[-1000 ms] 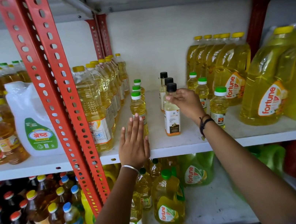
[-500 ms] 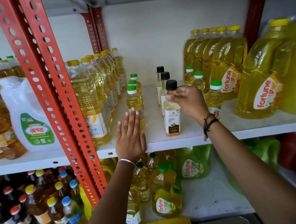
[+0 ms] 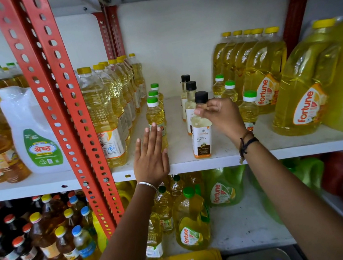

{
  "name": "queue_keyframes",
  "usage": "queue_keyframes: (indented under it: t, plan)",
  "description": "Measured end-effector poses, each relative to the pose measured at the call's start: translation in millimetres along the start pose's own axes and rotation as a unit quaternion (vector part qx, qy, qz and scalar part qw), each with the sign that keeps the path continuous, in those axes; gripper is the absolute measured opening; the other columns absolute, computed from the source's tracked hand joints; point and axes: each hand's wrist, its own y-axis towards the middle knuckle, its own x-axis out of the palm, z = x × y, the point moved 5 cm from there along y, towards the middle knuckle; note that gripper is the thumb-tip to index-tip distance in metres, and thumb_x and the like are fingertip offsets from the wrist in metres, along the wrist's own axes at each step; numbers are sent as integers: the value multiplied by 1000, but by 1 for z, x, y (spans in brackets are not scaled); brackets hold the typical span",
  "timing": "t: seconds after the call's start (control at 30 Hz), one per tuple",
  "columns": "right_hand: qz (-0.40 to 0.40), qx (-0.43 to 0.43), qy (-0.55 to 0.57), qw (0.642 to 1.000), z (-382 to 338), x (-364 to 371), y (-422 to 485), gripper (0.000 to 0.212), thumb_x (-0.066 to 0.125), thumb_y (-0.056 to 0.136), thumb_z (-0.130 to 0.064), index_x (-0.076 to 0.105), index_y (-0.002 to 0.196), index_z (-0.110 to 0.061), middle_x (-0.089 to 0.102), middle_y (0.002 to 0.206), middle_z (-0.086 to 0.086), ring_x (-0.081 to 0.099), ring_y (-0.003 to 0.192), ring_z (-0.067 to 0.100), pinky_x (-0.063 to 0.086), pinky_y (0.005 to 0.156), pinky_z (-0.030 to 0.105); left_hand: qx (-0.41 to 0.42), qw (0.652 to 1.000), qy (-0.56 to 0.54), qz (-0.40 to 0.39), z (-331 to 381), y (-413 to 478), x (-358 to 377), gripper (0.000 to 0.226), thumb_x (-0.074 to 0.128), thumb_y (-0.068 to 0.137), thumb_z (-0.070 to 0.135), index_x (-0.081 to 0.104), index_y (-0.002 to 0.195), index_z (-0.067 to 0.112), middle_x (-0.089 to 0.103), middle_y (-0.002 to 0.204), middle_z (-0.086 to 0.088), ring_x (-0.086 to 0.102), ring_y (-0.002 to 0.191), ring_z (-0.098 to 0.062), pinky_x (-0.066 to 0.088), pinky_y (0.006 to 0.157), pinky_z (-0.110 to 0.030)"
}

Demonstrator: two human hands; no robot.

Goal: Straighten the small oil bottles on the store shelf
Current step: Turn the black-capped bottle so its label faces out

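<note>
White shelf [image 3: 226, 157] carries everything I see from the head camera. My right hand [image 3: 223, 116] pinches the neck of the front coconut oil bottle [image 3: 202, 134] just under its black cap, thumb and fingers closed around it; the bottle stands upright near the shelf's front edge. Two more black-capped bottles [image 3: 190, 96] line up behind it toward 12 o'clock. My left hand [image 3: 151, 157] lies flat and spread, palm on the shelf edge, fingertips touching the front green-capped bottle [image 3: 155, 115] at 10 o'clock from the coconut oil. At 2 o'clock stands another green-capped row [image 3: 249, 107], with large Fortune jugs [image 3: 305, 107] beyond.
</note>
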Motion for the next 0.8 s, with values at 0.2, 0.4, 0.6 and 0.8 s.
queue_keyframes:
  t: [0.2,0.4,0.6,0.8]
  plan:
    - [2,2,-4,1000,-1,0,-2,23,73,77,-24,70,91,-7,74,93,12,68,86,19,53,78,32,3,1000,2,7,0,1,-1,63,28,95,32,11,151,11,10,158,-5,1,147,-17,-5,118,-36]
    - [6,17,0,1000,2,-3,-4,44,75,75,-29,65,109,-3,70,110,14,65,96,16,50,75,21,8,1000,9,9,0,0,0,64,28,94,33,9,151,12,11,158,-6,3,147,-18,-3,117,-36]
    - [106,-13,11,994,-10,-12,-23,50,74,75,-36,57,115,-10,66,113,7,61,103,17,48,85,26,19,999,-31,14,-3,-2,-9,60,25,97,32,10,152,14,12,159,-5,1,147,-16,-4,118,-38]
    - [189,-186,25,964,-58,4,-51,29,68,82,-27,58,105,-12,63,98,4,59,88,15,47,79,22,-19,997,-12,74,-35,-7,-34,59,27,96,30,18,150,11,17,158,-5,4,147,-17,-4,118,-39]
